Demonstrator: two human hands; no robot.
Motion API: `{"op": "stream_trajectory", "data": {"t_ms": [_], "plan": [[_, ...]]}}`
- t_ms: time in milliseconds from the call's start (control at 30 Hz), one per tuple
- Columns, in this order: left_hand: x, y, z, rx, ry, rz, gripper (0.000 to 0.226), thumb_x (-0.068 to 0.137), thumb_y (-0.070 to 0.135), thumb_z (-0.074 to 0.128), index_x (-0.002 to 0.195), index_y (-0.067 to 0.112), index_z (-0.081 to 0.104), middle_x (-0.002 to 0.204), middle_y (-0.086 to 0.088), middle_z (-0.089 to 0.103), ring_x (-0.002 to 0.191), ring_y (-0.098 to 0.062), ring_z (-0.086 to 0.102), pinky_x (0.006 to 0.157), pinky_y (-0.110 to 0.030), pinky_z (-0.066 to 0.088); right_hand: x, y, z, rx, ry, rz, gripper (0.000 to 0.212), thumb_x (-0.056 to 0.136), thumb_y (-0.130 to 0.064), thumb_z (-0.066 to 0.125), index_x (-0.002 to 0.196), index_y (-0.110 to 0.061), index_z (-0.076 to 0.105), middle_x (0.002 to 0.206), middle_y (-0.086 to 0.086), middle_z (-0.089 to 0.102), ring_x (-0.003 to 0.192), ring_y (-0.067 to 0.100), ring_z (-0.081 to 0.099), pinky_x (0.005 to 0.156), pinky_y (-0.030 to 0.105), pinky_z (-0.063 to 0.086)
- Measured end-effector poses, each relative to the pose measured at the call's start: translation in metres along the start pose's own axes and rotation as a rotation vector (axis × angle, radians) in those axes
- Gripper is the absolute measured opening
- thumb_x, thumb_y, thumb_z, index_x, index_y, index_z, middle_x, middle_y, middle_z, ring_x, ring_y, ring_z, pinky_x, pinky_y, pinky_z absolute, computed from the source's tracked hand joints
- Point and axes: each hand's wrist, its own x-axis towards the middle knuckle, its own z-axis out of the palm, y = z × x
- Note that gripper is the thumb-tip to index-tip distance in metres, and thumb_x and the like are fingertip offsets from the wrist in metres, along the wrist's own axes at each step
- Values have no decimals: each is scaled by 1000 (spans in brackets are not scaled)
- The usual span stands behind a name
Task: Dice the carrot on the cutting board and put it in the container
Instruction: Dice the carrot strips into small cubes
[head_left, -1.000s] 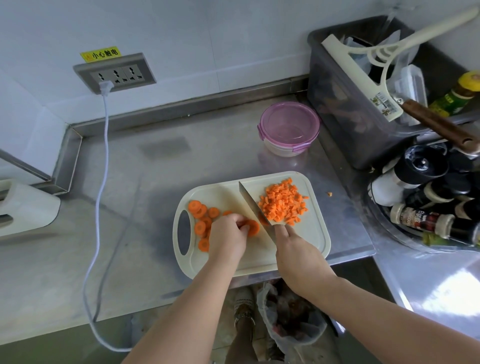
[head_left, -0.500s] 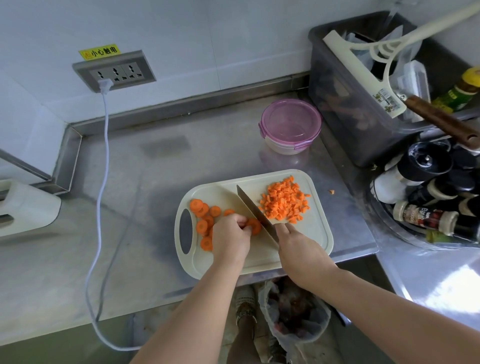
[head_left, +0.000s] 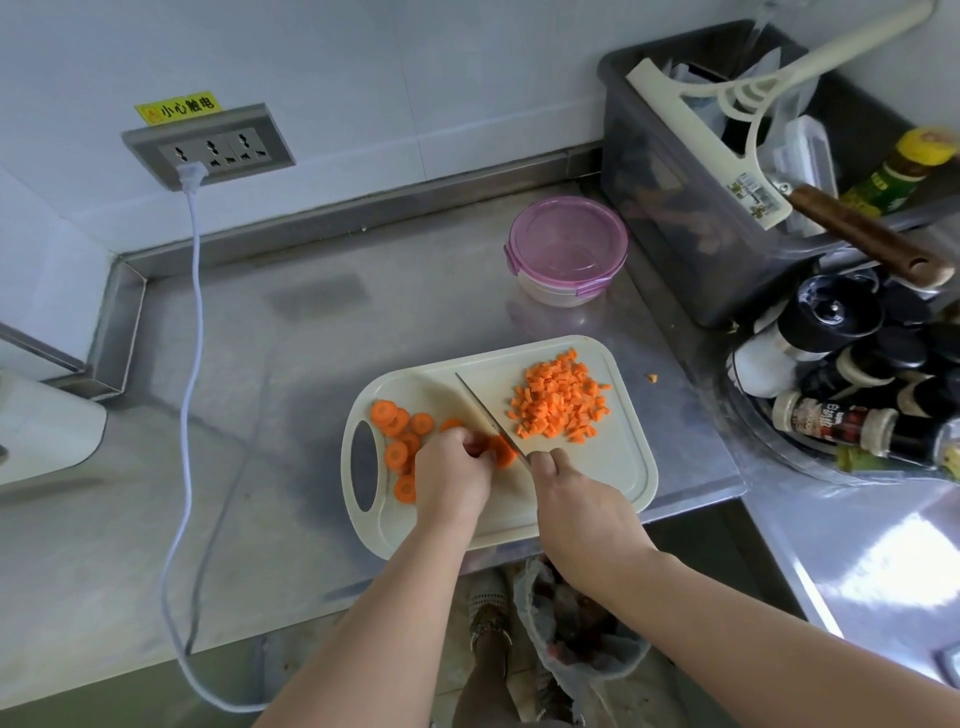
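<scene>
Brushed stainless-steel counter (head_left: 260, 415) tucked into a white-tiled wall (head_left: 363, 78) corner, cream plastic cutting board (head_left: 623, 467) near the front edge. Mid-board, left hand (head_left: 452, 478) curled over a round orange carrot slice (head_left: 503, 452), fingertips pinning it down. Right hand (head_left: 576, 504) wrapped round the handle of a steel-bladed knife (head_left: 483, 410), blade just beside those fingers. Loose carrot rounds (head_left: 395, 421) on the board's left, heap of orange diced carrot (head_left: 558, 397) on its right, one stray carrot cube (head_left: 651, 378) on the steel. Behind the board, well apart, round clear container with a pink lid (head_left: 566, 249), lid on. Grey wall socket (head_left: 208, 148), white cable (head_left: 195, 291) trailing across the counter; dark grey plastic bin (head_left: 675, 208) and sauce bottles (head_left: 831, 421) at far right.
</scene>
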Motion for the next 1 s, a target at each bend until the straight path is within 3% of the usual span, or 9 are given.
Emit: {"op": "stream_trajectory", "data": {"t_ms": [100,300,567,767,1000], "plan": [[0,0,0,1,1,-5,19,88,17,64,106,13,70,105,-1,71,93,-11,60,74,-17,38,1,-1,-1,11,-4,4,47,89,-1,51,131,-12,34,121,3,44,72,20,55,61,28,49],[1,0,1,2,8,-18,16,87,19,65,101,13,70,101,0,71,93,-14,63,73,-19,40,3,0,-1,32,-43,19,49,88,1,49,132,-12,30,117,4,47,90,26,63,62,29,44],[1,0,0,26,18,17,14,88,17,64,99,11,71,99,-1,71,94,-16,64,76,-22,44,13,2,8,66,-88,68,52,88,6,47,132,-14,27,113,5,49,92,26,62,74,35,53],[0,-1,1,22,28,14,19,89,17,64,106,11,69,104,-1,71,99,-17,63,83,-22,46,16,1,2,108,-22,49,46,87,7,44,127,-12,31,113,4,51,88,26,62,65,32,44],[0,-3,3,-40,31,-33,13,86,16,66,99,13,69,94,2,70,90,-13,63,73,-18,40,-2,1,-2,38,5,-4,48,88,6,41,131,-11,29,122,5,48,91,29,64,62,31,39]]}}
